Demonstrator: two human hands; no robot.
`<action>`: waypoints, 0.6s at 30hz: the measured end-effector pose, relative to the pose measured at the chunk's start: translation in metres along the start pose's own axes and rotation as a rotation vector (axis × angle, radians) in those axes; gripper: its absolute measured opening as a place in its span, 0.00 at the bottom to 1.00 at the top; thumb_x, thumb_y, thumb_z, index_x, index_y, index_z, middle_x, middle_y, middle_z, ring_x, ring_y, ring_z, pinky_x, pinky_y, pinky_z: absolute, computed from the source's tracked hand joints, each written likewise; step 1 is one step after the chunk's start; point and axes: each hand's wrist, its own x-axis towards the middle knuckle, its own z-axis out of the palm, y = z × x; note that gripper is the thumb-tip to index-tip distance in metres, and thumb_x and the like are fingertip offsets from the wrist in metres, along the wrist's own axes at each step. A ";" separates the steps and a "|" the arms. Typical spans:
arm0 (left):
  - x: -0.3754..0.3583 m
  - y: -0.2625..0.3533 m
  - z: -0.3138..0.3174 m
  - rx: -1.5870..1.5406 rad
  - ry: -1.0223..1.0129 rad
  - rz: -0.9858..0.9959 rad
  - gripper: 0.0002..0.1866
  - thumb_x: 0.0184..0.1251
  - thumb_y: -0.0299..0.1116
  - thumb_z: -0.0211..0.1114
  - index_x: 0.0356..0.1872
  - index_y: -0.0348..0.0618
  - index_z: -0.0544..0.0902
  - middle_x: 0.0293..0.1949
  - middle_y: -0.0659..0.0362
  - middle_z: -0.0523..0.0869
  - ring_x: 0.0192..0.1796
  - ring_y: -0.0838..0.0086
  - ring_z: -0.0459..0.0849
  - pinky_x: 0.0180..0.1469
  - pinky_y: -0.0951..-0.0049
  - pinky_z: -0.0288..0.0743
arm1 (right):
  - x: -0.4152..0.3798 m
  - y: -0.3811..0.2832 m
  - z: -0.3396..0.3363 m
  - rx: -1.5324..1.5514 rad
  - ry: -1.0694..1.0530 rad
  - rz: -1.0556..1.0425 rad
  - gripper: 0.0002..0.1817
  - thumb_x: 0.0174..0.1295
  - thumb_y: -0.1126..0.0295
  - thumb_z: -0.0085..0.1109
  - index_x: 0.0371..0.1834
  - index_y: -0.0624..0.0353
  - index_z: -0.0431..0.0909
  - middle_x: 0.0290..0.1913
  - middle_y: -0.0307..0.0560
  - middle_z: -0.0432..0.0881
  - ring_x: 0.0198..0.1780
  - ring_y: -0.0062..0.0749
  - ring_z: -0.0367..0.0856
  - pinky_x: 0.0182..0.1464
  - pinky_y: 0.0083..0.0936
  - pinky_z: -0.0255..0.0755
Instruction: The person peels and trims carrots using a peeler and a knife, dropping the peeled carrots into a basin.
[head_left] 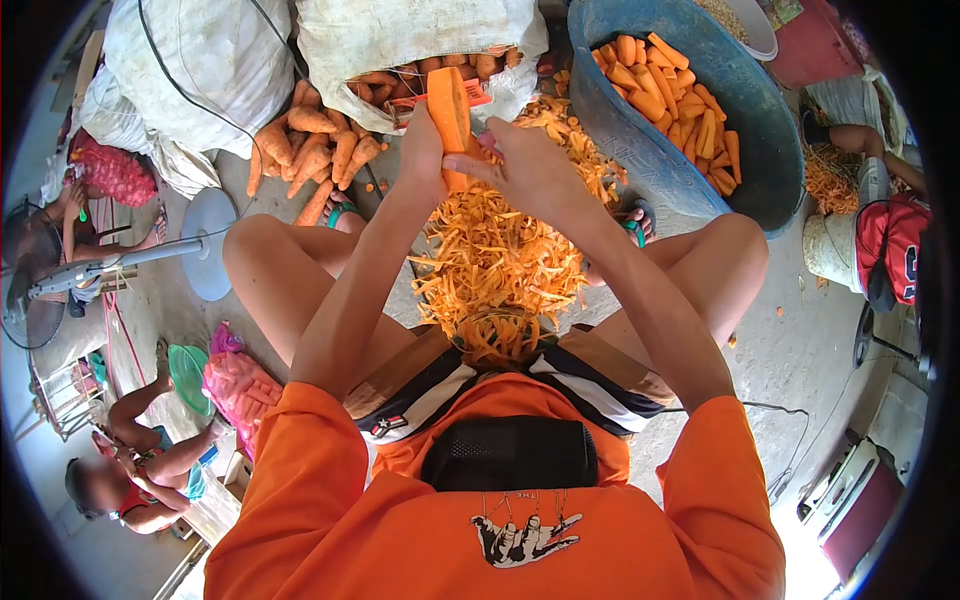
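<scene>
My left hand (pixel 425 150) grips a thick orange carrot (pixel 449 105), held upright in front of me. My right hand (pixel 525 165) is closed around a peeler whose red handle (pixel 470 97) shows beside the carrot. Both hands hover above a heap of orange carrot peelings (pixel 500 260) lying between my bare knees. Unpeeled carrots (pixel 315 145) spill from a white sack (pixel 400 40) just beyond my hands. A blue tub (pixel 690 170) at the upper right holds peeled carrots (pixel 675 95).
A standing fan (pixel 40 290) with a round base (pixel 208 240) is on the left. A red mesh bag (pixel 110 170) and a pink bag (pixel 240 390) lie nearby. Other people sit at the lower left (pixel 140 470) and at the right (pixel 890 240).
</scene>
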 end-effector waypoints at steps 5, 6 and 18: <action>-0.002 0.002 -0.003 -0.011 0.041 0.025 0.24 0.84 0.51 0.38 0.58 0.46 0.77 0.47 0.58 0.83 0.45 0.67 0.86 0.45 0.62 0.85 | 0.000 0.002 0.010 0.089 0.015 -0.030 0.38 0.68 0.37 0.63 0.38 0.73 0.80 0.31 0.65 0.83 0.34 0.57 0.84 0.40 0.44 0.76; -0.003 0.002 -0.004 -0.031 0.050 0.003 0.24 0.84 0.51 0.38 0.58 0.47 0.77 0.47 0.58 0.83 0.45 0.67 0.86 0.45 0.62 0.85 | -0.001 -0.001 0.010 0.136 -0.020 0.013 0.37 0.69 0.38 0.62 0.38 0.73 0.80 0.30 0.65 0.83 0.33 0.56 0.83 0.39 0.44 0.76; -0.003 0.014 -0.001 0.025 -0.020 -0.023 0.24 0.85 0.51 0.38 0.59 0.48 0.77 0.47 0.59 0.83 0.46 0.69 0.85 0.49 0.62 0.84 | 0.003 -0.003 -0.010 0.089 -0.137 0.007 0.45 0.49 0.26 0.72 0.29 0.69 0.78 0.29 0.56 0.81 0.34 0.49 0.82 0.40 0.43 0.74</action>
